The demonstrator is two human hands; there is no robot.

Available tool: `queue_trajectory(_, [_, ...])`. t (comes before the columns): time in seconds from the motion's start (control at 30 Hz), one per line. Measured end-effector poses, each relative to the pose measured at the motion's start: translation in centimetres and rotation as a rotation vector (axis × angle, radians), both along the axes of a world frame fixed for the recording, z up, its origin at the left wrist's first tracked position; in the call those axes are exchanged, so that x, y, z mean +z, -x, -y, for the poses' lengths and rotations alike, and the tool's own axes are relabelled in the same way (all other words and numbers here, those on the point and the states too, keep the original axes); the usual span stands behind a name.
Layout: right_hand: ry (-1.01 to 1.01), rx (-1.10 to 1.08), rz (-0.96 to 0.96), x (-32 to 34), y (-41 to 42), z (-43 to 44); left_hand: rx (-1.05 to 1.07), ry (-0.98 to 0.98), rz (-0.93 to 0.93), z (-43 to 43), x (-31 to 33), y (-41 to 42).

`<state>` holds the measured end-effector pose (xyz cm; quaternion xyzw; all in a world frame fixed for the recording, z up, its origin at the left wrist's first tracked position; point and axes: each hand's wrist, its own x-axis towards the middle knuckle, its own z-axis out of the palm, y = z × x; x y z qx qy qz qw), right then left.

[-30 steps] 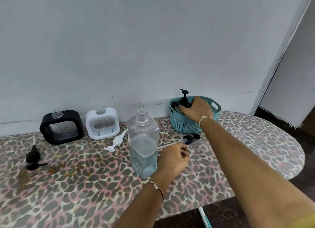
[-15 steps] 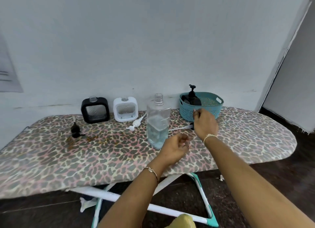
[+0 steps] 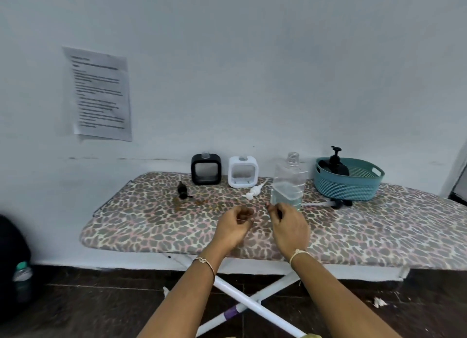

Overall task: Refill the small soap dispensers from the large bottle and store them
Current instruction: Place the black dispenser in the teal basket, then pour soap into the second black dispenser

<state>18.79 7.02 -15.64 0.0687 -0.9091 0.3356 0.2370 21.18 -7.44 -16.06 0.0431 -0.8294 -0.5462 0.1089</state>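
One dispenser (image 3: 334,166), black with its pump on, already sits in the basket (image 3: 348,186) at the right end of the board (image 3: 366,231), so the task looks part done — one stored, two to go. The black dispenser (image 3: 206,169) and the white dispenser (image 3: 243,171) stand side by side by the wall, both uncapped, and whether either holds soap cannot be told from here. The big bottle (image 3: 288,182) stands open just right of the white one, soap only in its lower part. Three loose pumps lie about: a black pump (image 3: 182,191) in front of the black dispenser, a white pump (image 3: 252,192) between the white dispenser and the bottle, and the long pump (image 3: 328,203) beside the basket. Both hands hover low over the board's near side, close together; the left hand (image 3: 233,226) is loosely curled and the right hand (image 3: 289,228) half-curled, neither grasping anything that shows. The step in hand seems a pause between dispensers. Next is likely lifting the bottle and pouring into a narrow neck — steady tilt, a second hand bracing the dispenser.
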Motion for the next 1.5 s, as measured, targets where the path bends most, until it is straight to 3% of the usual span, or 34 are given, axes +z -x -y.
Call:
queue_trajectory(0.17, [-0.100, 0.224, 0.086, 1.2, 2.4, 5.2, 0.124, 0.052, -0.015, 4.4, 0.8, 1.4])
queue_trajectory(0.33, [-0.031, 0.440, 0.169, 2.2, 6.7, 9.9, 0.230, 0.047, -0.027, 8.1, 1.5, 4.8])
queue_trajectory(0.53, [0.016, 0.549, 0.236, 2.6, 11.8, 14.4, 0.395, 0.117, -0.063, 12.6, 1.6, 9.5])
queue_trajectory(0.77, [-0.036, 0.504, 0.135, 1.0, 17.7, 18.5, 0.471, 0.212, -0.079, 17.5, 1.9, 15.1])
queue_trajectory(1.03, [-0.052, 0.389, 0.014, -0.6, 18.6, 20.6, 0.373, 0.114, -0.062, 18.6, 1.3, 19.0])
queue_trajectory(1.23, [-0.021, 0.403, -0.014, -0.3, 17.5, 20.0, 0.478, 0.126, -0.134, 18.7, 1.5, 18.1])
queue_trajectory(1.5, [0.038, 0.418, -0.043, 2.2, 12.8, 15.6, 0.392, 0.009, -0.164, 15.9, 4.4, 12.1])
